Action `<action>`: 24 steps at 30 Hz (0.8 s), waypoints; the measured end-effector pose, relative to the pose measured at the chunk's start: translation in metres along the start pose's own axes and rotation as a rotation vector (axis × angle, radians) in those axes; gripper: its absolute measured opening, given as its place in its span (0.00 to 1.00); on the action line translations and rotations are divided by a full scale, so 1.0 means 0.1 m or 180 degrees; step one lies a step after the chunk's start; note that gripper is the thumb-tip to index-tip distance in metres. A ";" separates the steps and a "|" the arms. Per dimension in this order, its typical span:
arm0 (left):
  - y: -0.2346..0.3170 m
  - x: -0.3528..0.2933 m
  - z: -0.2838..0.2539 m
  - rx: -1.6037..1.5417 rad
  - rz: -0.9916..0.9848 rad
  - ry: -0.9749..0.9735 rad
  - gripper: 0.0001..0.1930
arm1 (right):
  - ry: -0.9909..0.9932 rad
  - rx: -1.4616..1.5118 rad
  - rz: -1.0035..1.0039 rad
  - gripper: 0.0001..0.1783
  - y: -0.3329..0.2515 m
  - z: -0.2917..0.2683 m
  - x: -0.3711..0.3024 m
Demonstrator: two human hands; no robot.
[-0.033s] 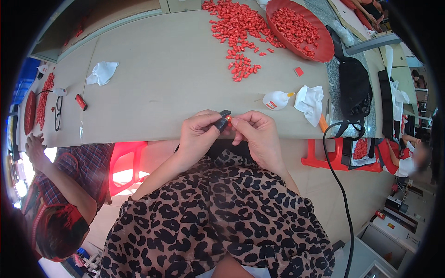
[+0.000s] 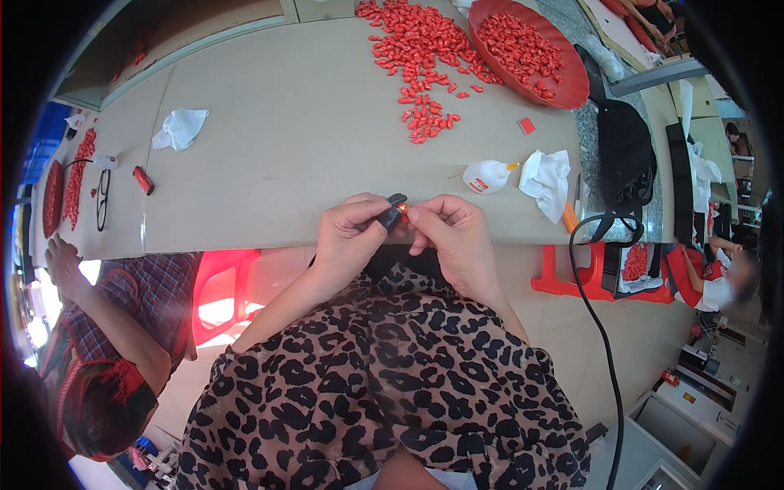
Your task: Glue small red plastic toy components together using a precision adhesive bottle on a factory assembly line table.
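Just over the table's near edge, both hands meet around one small glossy red piece [image 2: 403,210] with a golden glint. My left hand [image 2: 349,231] is closed on it, and black coverings like finger cots show at its fingertips. From the other side my right hand [image 2: 454,241] pinches the same piece between thumb and fingers. Most of the piece is hidden by the fingers, so its exact kind cannot be made out. Beyond the hands, many similar red pieces [image 2: 425,122] lie scattered at the far side, and a red bowl [image 2: 575,91] holds more of them.
Right of my hands stand a white glue-like bottle [image 2: 485,177] with a yellow tip and a crumpled white cloth [image 2: 544,181]. A small red square [image 2: 526,126] lies farther back. A black cable [image 2: 600,327] hangs at the right. On the left sits a co-worker [image 2: 122,327] near a red lighter [image 2: 143,180].
The co-worker's hand at the left has shifted slightly. My own hands and the red piece stay in place.
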State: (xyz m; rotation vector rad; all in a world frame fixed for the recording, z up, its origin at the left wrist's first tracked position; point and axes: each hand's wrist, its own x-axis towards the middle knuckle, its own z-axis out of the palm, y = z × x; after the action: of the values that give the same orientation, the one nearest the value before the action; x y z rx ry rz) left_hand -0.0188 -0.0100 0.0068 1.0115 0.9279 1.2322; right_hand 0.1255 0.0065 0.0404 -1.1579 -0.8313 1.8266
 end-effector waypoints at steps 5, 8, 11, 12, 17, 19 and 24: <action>0.00 0.01 0.00 0.0028 0.0036 0.0013 0.08 | 0.0024 -0.0067 -0.0013 0.05 0.01 0.01 0.02; 0.01 0.00 0.01 0.0126 0.0071 0.0002 0.08 | 0.0053 -0.0078 -0.0034 0.04 0.03 0.01 0.02; 0.00 0.00 0.01 0.0206 0.0070 0.0067 0.08 | 0.0098 -0.0049 -0.0096 0.05 0.03 0.05 0.02; -0.03 0.01 0.01 0.0208 0.0105 0.0083 0.08 | 0.0144 -0.0019 -0.0136 0.05 0.02 0.06 0.02; -0.01 0.04 0.04 -0.0076 -0.0068 0.0155 0.09 | 0.0172 0.0116 0.0042 0.07 0.00 0.02 0.05; 0.01 0.05 0.04 -0.0260 -0.0240 0.0165 0.09 | 0.0180 0.0123 0.0168 0.08 -0.03 0.01 0.07; 0.06 0.06 0.05 -0.0304 -0.0478 0.0186 0.09 | 0.0116 0.0149 0.0253 0.08 -0.08 0.01 0.08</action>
State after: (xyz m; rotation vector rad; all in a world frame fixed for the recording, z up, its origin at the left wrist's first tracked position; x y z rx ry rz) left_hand -0.0153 -0.0040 0.0142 0.8193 0.9634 1.1734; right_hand 0.1248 0.0170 0.0446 -1.2061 -0.7274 1.8738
